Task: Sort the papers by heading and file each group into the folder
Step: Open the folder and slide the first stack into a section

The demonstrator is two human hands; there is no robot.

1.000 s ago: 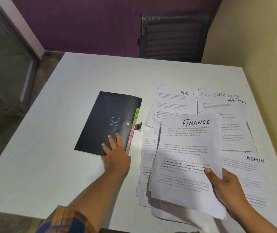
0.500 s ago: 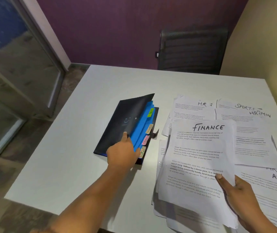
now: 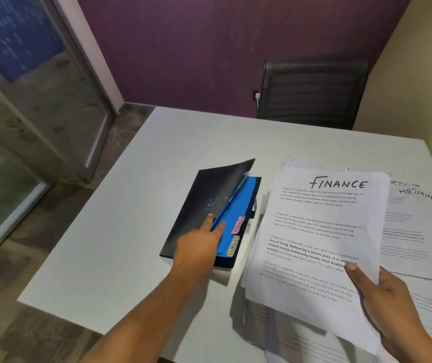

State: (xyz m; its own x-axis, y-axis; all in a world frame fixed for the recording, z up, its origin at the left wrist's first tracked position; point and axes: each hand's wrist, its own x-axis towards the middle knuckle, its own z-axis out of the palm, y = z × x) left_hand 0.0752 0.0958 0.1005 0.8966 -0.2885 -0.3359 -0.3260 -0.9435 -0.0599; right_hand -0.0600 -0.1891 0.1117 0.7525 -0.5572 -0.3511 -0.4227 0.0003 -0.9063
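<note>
A dark folder lies on the white table, its front cover lifted partway. Blue dividers show inside, with a pink tab and a yellow SPORTS tab on their edge. My left hand has its fingers slid under the cover and between the dividers, thumb on top. My right hand holds a stack of white sheets headed FINANCE above the table, just right of the folder. More sheets headed HR, SPORTS and ADMIN lie spread under and beyond the stack.
A dark mesh chair stands at the table's far edge against a purple wall. A beige wall runs along the right side. A glass door and bare floor are to the left.
My left hand went from resting flat on the shut folder to lifting its cover and reaching between the dividers. The FINANCE stack has moved up and closer to the folder.
</note>
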